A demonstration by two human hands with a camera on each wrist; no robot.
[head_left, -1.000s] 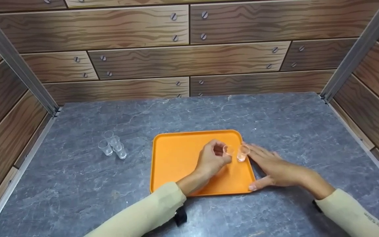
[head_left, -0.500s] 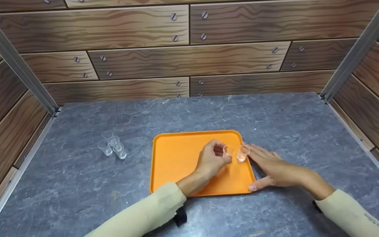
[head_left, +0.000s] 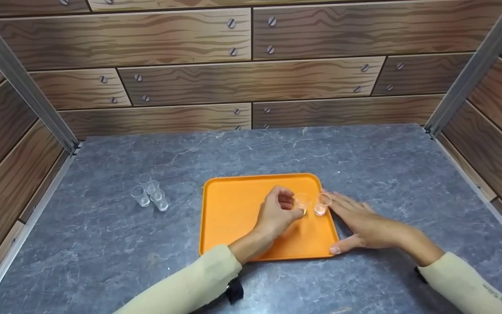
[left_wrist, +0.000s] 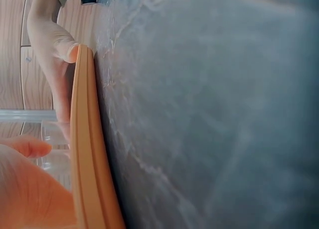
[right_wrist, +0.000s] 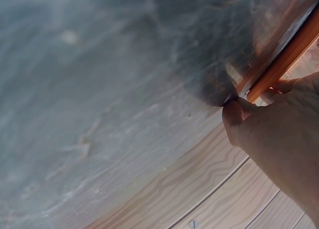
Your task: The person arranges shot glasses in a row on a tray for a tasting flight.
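Note:
An orange tray (head_left: 233,213) lies on the grey stone tabletop. My left hand (head_left: 277,214) is over the tray's right part and pinches a small clear cup (head_left: 302,202) between thumb and fingers. A second clear cup (head_left: 322,204) stands just to its right, by the tray's right rim. My right hand (head_left: 364,224) lies flat on the table against that rim, fingers straight, thumb at the front right corner. The left wrist view shows the tray's edge (left_wrist: 84,154) and the clear cup (left_wrist: 54,144) by my fingertip. In the right wrist view my thumb (right_wrist: 234,117) touches the tray's edge (right_wrist: 289,55).
Three more clear cups (head_left: 149,195) stand together on the table left of the tray. Wood-pattern walls close the back and both sides, with metal posts (head_left: 24,87) at the corners. Bare tabletop (head_left: 277,148) lies behind the tray.
My left hand has drawn back slightly to the left with the cup still between its fingers. The right hand and the other cups have not moved.

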